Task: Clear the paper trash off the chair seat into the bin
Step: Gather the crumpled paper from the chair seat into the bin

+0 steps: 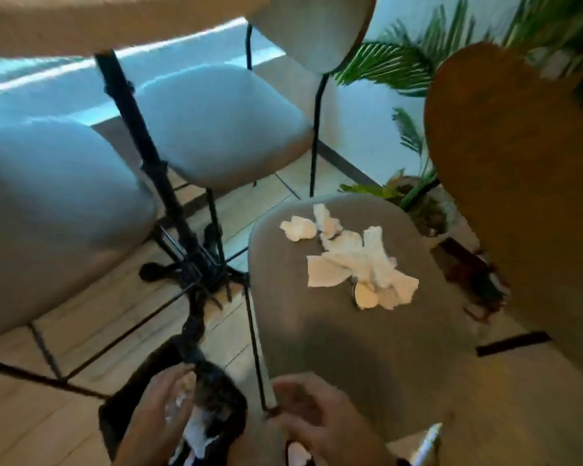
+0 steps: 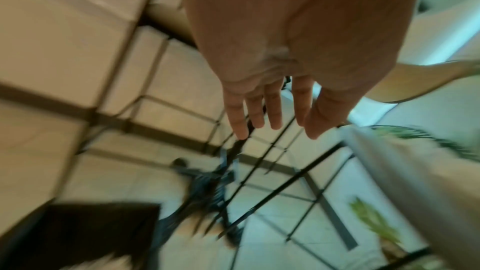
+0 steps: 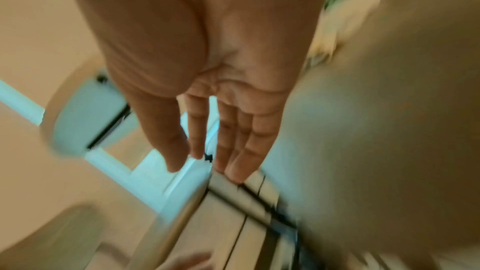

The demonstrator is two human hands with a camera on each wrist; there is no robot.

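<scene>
Several crumpled white paper tissues lie on the far half of a grey chair seat. A smaller wad sits at the seat's far left edge. A black bin stands on the floor left of the chair, with white paper inside it. My left hand hovers over the bin with fingers straight, empty, as the left wrist view shows. My right hand is at the seat's near left corner, fingers extended and empty.
A black table pedestal stands just beyond the bin. Two pale chairs are tucked at the table. A brown chair back rises on the right. Potted plants stand behind the chair. A white pen-like object lies at the seat's near edge.
</scene>
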